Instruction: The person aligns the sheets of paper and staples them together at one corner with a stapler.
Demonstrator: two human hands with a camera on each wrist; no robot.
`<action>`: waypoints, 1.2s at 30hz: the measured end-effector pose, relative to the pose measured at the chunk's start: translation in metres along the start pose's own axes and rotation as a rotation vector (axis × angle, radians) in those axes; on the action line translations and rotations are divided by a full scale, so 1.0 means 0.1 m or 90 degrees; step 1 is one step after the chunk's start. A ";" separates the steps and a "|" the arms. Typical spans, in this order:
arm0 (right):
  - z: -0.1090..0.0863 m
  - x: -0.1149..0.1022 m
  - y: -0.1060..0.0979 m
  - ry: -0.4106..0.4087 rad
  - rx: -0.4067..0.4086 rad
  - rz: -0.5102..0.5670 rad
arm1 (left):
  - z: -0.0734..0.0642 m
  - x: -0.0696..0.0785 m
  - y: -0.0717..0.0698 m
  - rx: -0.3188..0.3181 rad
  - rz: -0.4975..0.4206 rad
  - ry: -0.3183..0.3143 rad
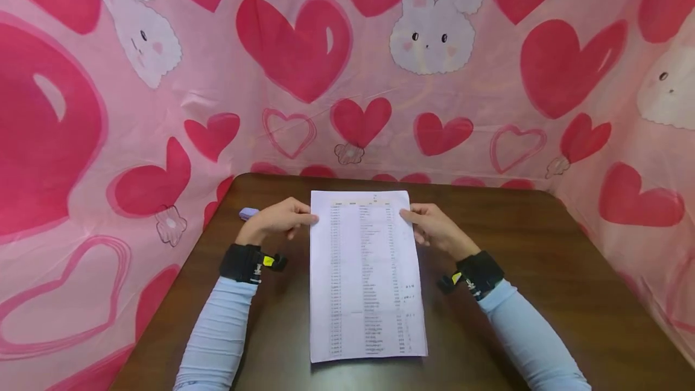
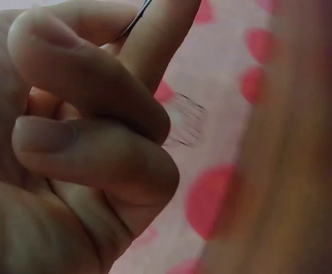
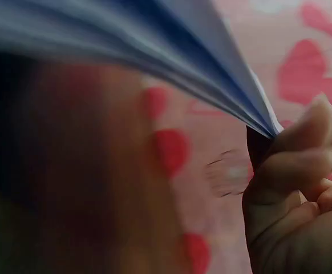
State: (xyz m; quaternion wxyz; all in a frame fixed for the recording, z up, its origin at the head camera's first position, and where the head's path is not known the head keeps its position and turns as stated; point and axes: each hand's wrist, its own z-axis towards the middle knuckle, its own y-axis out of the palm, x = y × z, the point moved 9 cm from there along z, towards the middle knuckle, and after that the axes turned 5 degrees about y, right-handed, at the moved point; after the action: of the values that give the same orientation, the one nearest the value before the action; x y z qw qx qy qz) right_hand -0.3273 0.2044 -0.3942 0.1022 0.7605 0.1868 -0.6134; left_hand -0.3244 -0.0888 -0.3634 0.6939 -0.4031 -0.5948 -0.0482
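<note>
A stack of printed paper sheets, with columns of small text and a few handwritten marks at the right, is held up between both hands. My left hand pinches its upper left edge between thumb and fingers. On the opposite edge, my right hand pinches the sheets the same way. Seen from the left wrist, the left hand has its lower fingers curled in. In the right wrist view the layered sheets fan slightly apart and meet at the pinch of the right hand.
A small lavender object lies beyond the left hand, partly hidden by it. The dark brown wooden table has rounded far corners. Pink cloth with hearts and rabbits surrounds its back and sides.
</note>
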 end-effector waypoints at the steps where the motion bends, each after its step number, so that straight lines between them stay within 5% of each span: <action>1: 0.03 0.07 0.01 0.016 -0.004 -0.004 | 0.01 -0.07 0.03 -0.009 0.007 -0.015; 6: 0.13 0.29 0.06 0.046 -0.007 -0.044 | 0.04 -0.33 0.15 -0.034 0.039 -0.083; 15: 0.22 0.57 0.13 0.102 -0.016 -0.122 | 0.05 -0.58 0.30 -0.029 0.076 -0.193; 29: 0.18 0.76 0.12 0.159 -0.011 -0.205 | 0.02 -0.81 0.46 0.000 0.066 -0.243; 36: 0.13 0.71 0.12 0.158 -0.014 -0.244 | 0.03 -0.78 0.42 0.011 0.116 -0.241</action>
State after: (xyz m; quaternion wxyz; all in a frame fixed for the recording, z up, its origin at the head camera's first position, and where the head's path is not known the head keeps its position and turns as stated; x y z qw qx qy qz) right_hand -0.3212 0.1995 -0.4671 -0.0316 0.7796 0.3459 -0.5211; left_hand -0.3257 -0.0909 -0.4522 0.5745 -0.4509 -0.6763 0.0964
